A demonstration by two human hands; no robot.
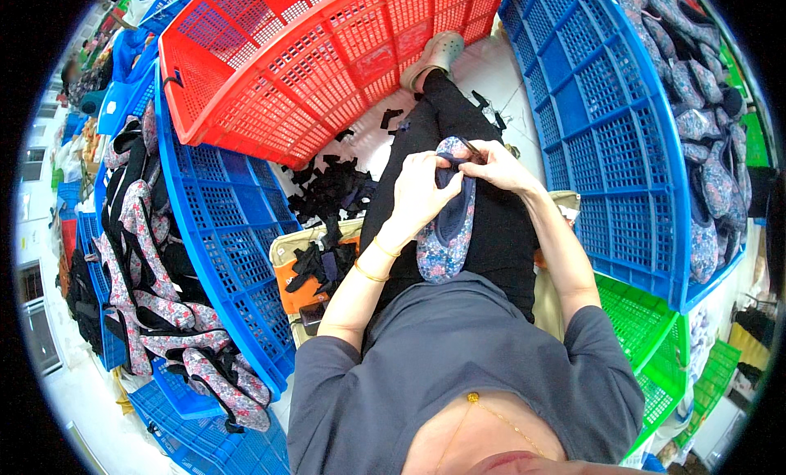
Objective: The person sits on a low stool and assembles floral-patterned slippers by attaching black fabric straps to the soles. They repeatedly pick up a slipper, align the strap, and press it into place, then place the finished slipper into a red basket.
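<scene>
A blue floral slipper with a dark lining lies lengthwise over my lap, its opening facing up. My left hand grips the left rim of the opening, thumb and fingers pinched together. From the other side, my right hand pinches the rim near the slipper's far end. A thin dark item shows by my right fingers; it is too small to name. Black trousers lie under the slipper.
A red crate stands ahead. Blue crates flank me: pink floral slippers at the left one, blue floral slippers in the right one. Black scraps litter the floor. Green crates stand at right.
</scene>
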